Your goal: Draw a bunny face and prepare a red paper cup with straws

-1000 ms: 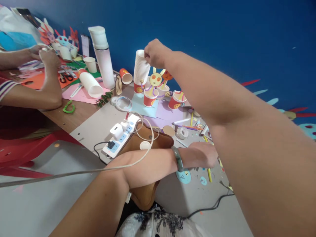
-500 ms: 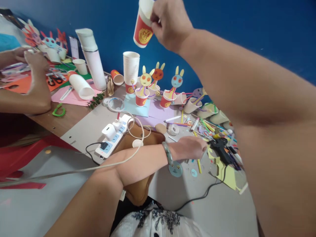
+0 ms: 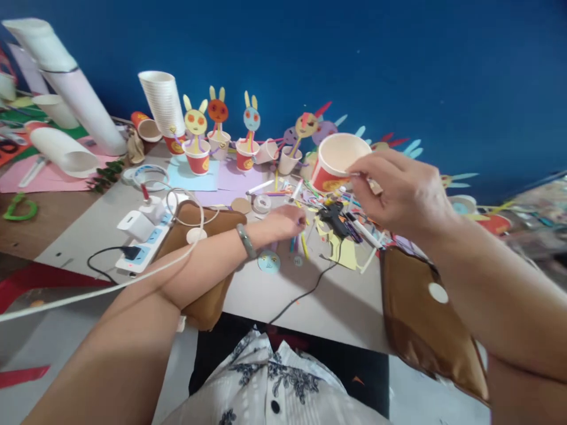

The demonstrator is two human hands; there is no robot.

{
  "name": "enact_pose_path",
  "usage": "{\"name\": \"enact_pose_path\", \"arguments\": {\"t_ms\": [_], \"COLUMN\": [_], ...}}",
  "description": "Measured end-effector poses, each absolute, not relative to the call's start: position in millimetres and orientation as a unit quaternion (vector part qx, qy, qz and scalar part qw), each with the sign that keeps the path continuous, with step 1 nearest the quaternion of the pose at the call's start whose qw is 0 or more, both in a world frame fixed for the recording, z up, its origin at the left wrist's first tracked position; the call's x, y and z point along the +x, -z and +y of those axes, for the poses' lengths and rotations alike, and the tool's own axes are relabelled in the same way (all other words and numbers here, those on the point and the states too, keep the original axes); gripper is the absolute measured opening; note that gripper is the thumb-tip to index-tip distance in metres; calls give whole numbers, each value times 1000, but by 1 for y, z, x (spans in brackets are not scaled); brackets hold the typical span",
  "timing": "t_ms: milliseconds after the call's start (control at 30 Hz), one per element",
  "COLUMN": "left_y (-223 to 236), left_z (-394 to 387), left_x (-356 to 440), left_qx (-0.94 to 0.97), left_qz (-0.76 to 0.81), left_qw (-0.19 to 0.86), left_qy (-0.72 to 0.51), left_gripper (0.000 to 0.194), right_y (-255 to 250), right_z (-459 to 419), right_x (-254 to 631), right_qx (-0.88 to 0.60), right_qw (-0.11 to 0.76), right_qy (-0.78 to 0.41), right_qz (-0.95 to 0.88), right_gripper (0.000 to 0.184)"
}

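Power strip point(image 3: 147, 249) on the table point(image 3: 349, 310), left side: white adapter point(image 3: 135, 227) and black plug point(image 3: 132, 253) seated. White bottle point(image 3: 82, 97) stands near the blue wall point(image 3: 398, 65). Brown cushion point(image 3: 410, 298) at right overhangs the edge. Green loop point(image 3: 20, 215) lies far left.

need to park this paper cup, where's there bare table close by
Widest: the grey tabletop near its front edge, bordered by the black cord, yellow paper and the right brown cushion. A smaller patch lies between that cord and the left brown cushion. It's crowded around your left hand and the glue gun, with paper cups along the blue wall.
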State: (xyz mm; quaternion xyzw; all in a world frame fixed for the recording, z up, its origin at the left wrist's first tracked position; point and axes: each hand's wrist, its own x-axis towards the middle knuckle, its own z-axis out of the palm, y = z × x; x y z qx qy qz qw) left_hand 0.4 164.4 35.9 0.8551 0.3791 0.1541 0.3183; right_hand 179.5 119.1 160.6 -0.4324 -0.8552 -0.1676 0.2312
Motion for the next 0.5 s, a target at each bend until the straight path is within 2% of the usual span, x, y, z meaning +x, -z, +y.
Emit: {"name": "enact_pose_path", "arguments": {"t_ms": [33,133,200,267,300,400,500], "left_y": [-38,-46,-49,-49,-48,-44,-44], "left_z": [164,162,159,156,155,152,154], "left_x": [0,0,1,2,2,4,4], "left_qx": [847,813,757,741,736,719,667], "left_qz": [385,389,273,149,119,120,148], "left_qw": [321,348,467,551,573,605,617], "left_qy": [-180,-257,-366,-354,-340,-320,-391], "left_gripper": [22,56,55,48,54,69,65], "right_y": [-156,-143,-137,-131,-127,-120,-119], "right_z": [109,86,77,72,71,72,75], "right_x": [190,208,209,204,201,195,200], "right_qx": [-439,-451,-453,-455,-448,-424,-425], "right_qw": [238,261,258,261,271,298,357], "right_qy": [178,138,84,38,17,-40,-43], "right_qz": [-848,-842,-849,-851,-852,-854,-831], "right_gripper": [13,10,9,9,8,9,27]}}
